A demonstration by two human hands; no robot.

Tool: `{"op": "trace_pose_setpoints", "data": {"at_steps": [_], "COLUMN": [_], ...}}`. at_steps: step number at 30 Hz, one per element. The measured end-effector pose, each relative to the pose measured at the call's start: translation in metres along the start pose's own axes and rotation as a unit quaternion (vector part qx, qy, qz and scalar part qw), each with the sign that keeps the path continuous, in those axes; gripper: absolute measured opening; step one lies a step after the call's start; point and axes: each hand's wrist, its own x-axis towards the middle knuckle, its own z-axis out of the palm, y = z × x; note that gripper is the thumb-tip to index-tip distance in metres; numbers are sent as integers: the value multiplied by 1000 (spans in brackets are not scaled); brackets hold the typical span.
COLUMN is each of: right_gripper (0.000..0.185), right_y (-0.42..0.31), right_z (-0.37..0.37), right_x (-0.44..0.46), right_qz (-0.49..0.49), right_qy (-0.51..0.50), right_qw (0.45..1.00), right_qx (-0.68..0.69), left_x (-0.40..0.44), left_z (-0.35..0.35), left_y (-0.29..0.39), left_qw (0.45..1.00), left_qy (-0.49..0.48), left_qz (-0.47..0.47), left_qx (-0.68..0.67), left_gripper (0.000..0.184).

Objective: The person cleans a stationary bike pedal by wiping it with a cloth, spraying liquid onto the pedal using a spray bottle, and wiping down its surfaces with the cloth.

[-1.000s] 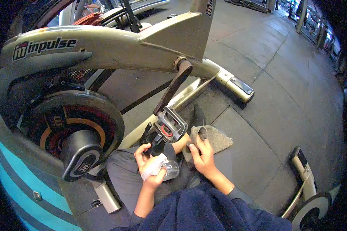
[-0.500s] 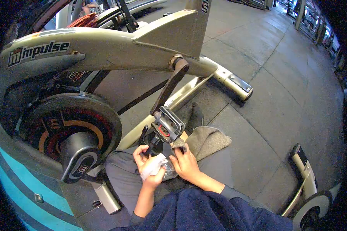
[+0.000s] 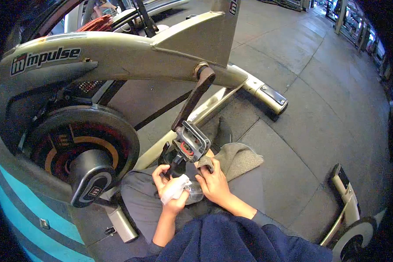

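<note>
My left hand (image 3: 165,185) is closed around a spray bottle (image 3: 195,192) with a clear body and a black trigger head. A crumpled white tissue (image 3: 174,190) is tucked in the same hand, against the bottle. My right hand (image 3: 215,187) pinches a grey-brown cloth (image 3: 240,160), which drapes away to the right over my leg. Just above both hands hangs a black bike pedal (image 3: 194,140) with a red part, on a rusty crank arm (image 3: 195,98). The bottle's head sits right below the pedal; whether they touch, I cannot tell.
A beige exercise bike frame (image 3: 131,54) spans the view, with a black flywheel (image 3: 81,139) at left. Its foot bar (image 3: 266,97) rests on grey floor tiles (image 3: 310,126). Part of another machine (image 3: 347,196) stands at lower right. My crossed legs lie under the pedal.
The view has shifted very slightly. Both hands keep their hold on the spray bottle, tissue and cloth, with almost no movement.
</note>
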Motion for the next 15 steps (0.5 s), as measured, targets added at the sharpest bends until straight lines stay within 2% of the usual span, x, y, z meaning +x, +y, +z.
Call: {"op": "trace_pose_setpoints", "data": {"at_steps": [2,4,6,12,15], "right_gripper": [37,37,36,34,32], "right_y": [-4,-10,-13,-4,0], "right_z": [-2,-3,-5,-1,-3], "right_x": [1,5,9,-1,0], "right_qz": [40,39,7,25,11], "right_qy": [-4,3,68,14,30], "right_qw": [999,999,997,999,999], "right_qx": [15,23,45,26,32], "left_x": [-1,1,1,-4,-2], "left_z": [-1,-3,-2,3,1], "left_y": [0,2,2,-9,-4], "left_qw": [1000,1000,1000,999,999], "left_qy": [-2,-8,-11,-13,-9], "left_qz": [-11,8,6,-16,-6], "left_qx": [-12,7,1,-36,-35], "left_gripper": [33,33,32,33,33]}}
